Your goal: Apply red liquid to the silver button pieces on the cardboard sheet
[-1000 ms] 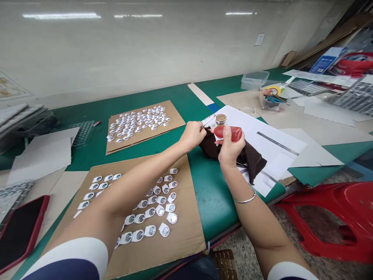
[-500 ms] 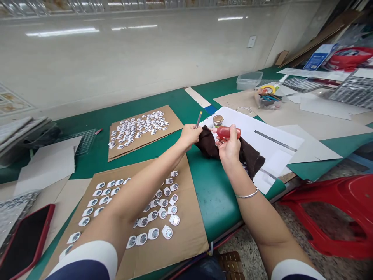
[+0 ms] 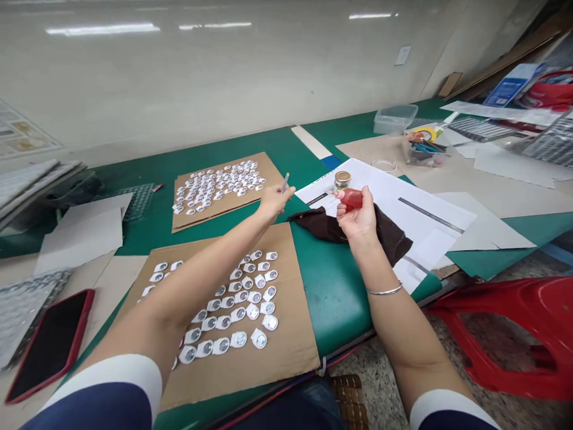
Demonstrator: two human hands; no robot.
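In my left hand (image 3: pixel 274 202), closed, is a thin pencil-like stick (image 3: pixel 285 183) pointing upward; its exact kind is unclear. My right hand (image 3: pixel 358 216) grips a small red squeeze bottle (image 3: pixel 351 197), its narrow tip aimed left. A dark brown cloth (image 3: pixel 391 236) lies under and behind the right hand, on the table's edge and a white paper sheet (image 3: pixel 430 206). Just beyond the bottle stands a small jar (image 3: pixel 342 179) with a gold lid. Below my left forearm, a cardboard sheet (image 3: pixel 286 358) bears rows of small round glassy pieces on white tabs (image 3: pixel 239 340).
A farther cardboard sheet (image 3: pixel 265 164) holds many similar pieces. At left lies a phone (image 3: pixel 51 343) in a red case. A clear tub (image 3: pixel 425 152) of pens and tape sits at the back right, near an open plastic box (image 3: pixel 396 119). A red stool (image 3: pixel 505 334) stands at right.
My left hand has moved left, away from the cloth, with the stick still in it. The cloth now lies loose. My right hand keeps the bottle, and the view has shifted slightly.
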